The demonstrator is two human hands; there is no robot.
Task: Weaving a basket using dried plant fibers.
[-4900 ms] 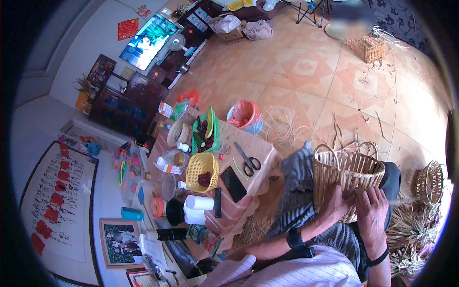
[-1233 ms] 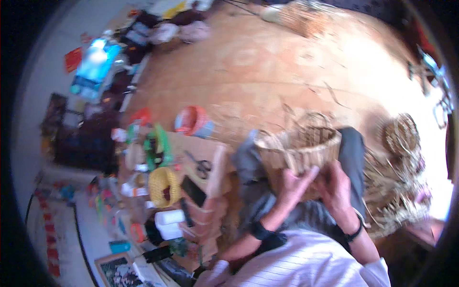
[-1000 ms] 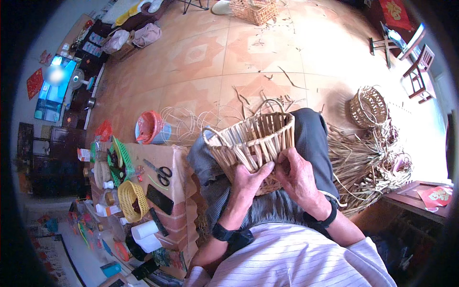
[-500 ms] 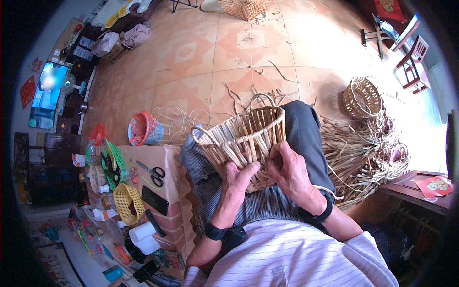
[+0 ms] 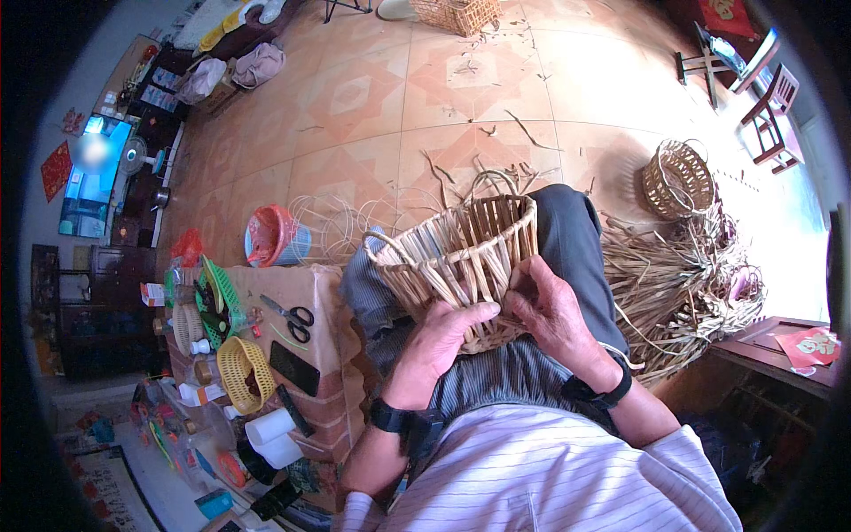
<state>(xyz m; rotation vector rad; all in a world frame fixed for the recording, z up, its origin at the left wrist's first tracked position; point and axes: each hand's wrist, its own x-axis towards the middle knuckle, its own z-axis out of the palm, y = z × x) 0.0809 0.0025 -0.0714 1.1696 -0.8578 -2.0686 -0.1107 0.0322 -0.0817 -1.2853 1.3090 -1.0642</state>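
A woven basket of pale straw-coloured strips rests tilted on my lap, its mouth facing away from me and two looped handles at its rim. My left hand grips the near lower wall, thumb stretched across the weave and fingers hidden behind. Against the same wall, on the right side, my right hand is closed with thumb and forefinger pinched at the strips. Whether a separate strand sits in that pinch is too small to tell. A pale strand shows near my right wrist.
On the left, a cloth-covered table bears scissors, a phone, a yellow basket and a green basket. Behind it stands a lined bucket. Dried strips lie heaped on the right beside another woven basket.
The view has shifted slightly, so everything sits a little further right. My left thumb has slid along the basket wall toward my right hand; both hands stay on the basket.
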